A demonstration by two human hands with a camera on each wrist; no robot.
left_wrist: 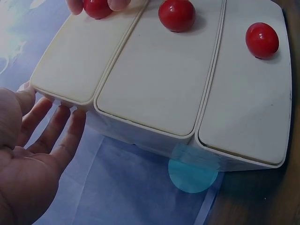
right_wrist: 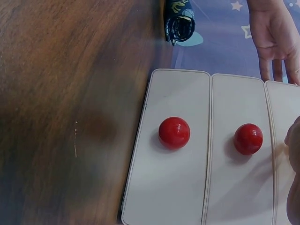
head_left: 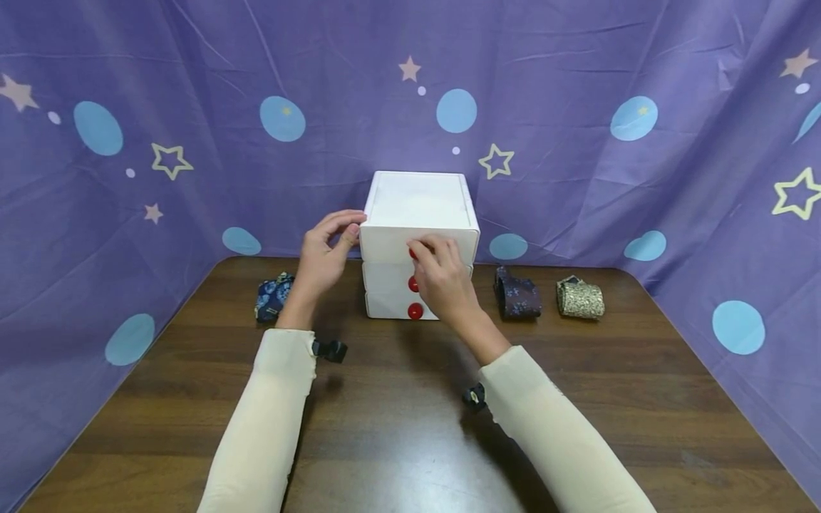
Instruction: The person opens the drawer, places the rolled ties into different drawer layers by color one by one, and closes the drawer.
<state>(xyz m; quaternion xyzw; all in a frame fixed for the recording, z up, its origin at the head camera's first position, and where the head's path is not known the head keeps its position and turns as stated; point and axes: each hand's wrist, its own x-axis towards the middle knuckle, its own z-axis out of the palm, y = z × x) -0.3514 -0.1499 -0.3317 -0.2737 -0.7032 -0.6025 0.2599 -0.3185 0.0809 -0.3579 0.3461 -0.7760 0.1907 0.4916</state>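
Note:
A white three-drawer cabinet (head_left: 420,199) stands at the back of the table, with a round red knob on each drawer front. My right hand (head_left: 445,278) pinches the top red knob (left_wrist: 97,8) between thumb and finger. Below it the middle knob (right_wrist: 248,139) and the bottom knob (right_wrist: 174,133) are untouched. At the cabinet's upper left side, my left hand (head_left: 323,256) touches the top drawer's casing with extended fingers (left_wrist: 56,126). All three drawer fronts look flush with one another.
Left of the cabinet lies a rolled blue patterned necktie (head_left: 274,296). To its right are a rolled dark necktie (head_left: 519,296) and a rolled gold-toned necktie (head_left: 580,298). A purple curtain (head_left: 359,85) hangs behind the brown wooden table (head_left: 385,427).

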